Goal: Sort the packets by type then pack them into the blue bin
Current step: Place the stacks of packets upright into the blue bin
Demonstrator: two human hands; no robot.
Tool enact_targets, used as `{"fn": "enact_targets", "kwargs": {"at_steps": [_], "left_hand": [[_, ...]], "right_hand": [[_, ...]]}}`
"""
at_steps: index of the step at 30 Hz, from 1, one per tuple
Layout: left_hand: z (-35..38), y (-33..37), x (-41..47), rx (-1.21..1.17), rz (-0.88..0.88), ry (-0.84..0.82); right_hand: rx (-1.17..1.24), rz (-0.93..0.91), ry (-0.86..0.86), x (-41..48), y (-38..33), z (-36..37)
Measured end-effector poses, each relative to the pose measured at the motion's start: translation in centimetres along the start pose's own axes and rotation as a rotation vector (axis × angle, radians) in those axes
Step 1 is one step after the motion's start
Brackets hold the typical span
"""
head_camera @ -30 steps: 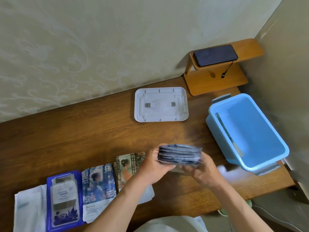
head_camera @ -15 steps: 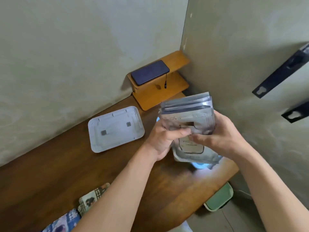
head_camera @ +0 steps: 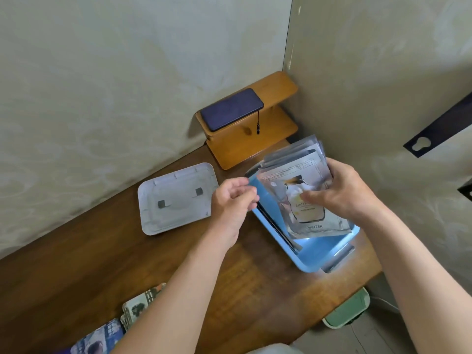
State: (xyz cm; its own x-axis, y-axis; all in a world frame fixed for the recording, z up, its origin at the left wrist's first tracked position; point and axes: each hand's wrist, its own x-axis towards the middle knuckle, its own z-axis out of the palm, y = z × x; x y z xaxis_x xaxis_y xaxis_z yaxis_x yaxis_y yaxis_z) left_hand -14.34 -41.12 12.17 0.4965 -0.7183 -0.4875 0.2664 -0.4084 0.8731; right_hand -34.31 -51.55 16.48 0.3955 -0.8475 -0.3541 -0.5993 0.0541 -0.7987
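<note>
Right hand (head_camera: 342, 198) tight around silver "CWINTER" packets (head_camera: 304, 172) above blue bin (head_camera: 313, 252), left hand (head_camera: 233, 200) loose and empty beside it.

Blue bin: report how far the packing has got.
Done: no packet plainly lies in the blue bin yet. In hand: the right hand grips a stack of silver packets over the bin's opening; the left hand hovers by the rim, holding nothing. Left: picture packets at the near edge of the table wait for packing; the white lid lies beside the bin.
</note>
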Motion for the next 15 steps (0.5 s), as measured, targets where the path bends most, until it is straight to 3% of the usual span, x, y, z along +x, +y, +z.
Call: {"fn": "enact_targets", "kwargs": {"at_steps": [6, 10, 15], "left_hand": [[-0.7, -3.0, 0.2, 0.301, -0.089, 0.196], [-0.2, -4.3, -0.1, 0.303, -0.253, 0.053], [1.1, -4.7, -0.7, 0.199, -0.302, -0.102]], "right_hand": [[-0.269, 0.069, 0.053, 0.6, -0.4, 1.0], [-0.530, 0.083, 0.097, 0.7, -0.6, 3.0], [-0.778, 0.064, 0.152, 0.7, 0.3, 6.6]]}}
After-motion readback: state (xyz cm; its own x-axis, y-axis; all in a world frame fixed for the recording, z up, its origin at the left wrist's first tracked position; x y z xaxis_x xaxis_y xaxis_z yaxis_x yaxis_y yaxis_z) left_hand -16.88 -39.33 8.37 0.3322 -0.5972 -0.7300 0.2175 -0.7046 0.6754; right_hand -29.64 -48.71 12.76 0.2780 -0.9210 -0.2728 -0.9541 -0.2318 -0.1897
